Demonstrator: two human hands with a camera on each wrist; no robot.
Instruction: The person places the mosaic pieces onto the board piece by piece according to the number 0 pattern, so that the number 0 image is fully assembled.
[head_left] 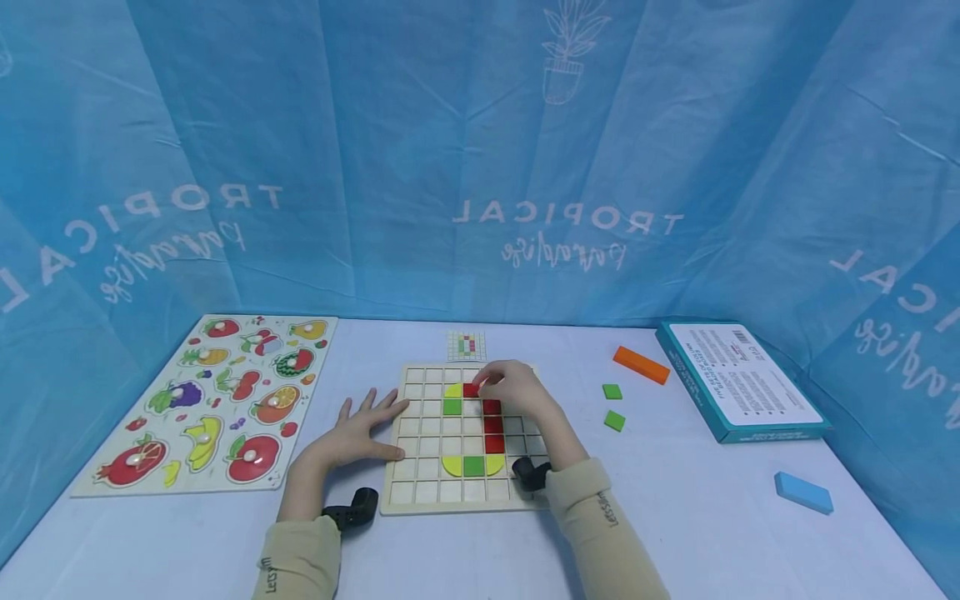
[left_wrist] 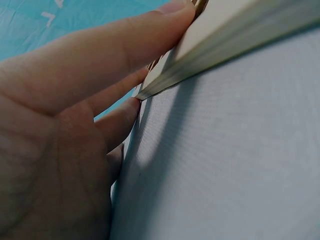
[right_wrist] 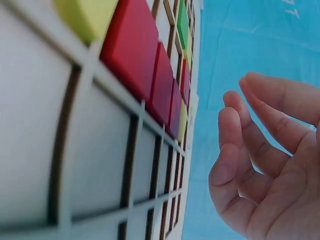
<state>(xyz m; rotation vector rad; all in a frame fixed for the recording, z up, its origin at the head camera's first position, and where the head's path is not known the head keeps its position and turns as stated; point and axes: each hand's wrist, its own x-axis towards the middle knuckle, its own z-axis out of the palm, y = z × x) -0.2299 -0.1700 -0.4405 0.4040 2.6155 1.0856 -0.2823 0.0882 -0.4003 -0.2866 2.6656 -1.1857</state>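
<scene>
A wooden grid board lies on the table, bearing red, green and yellow tiles. My left hand lies at its left edge with fingers spread; in the left wrist view the thumb touches the board's edge. Over the upper part of the board is my right hand, its fingertips close to a red tile. The right wrist view shows those fingers loosely bent, with nothing visible between them. A yellow tile sits past the column of red tiles; from the head view my hand hides it.
Behind the board lies a small pattern card. To the left is a fruit puzzle board. On the right are two loose green tiles, an orange block, a teal box and a blue block.
</scene>
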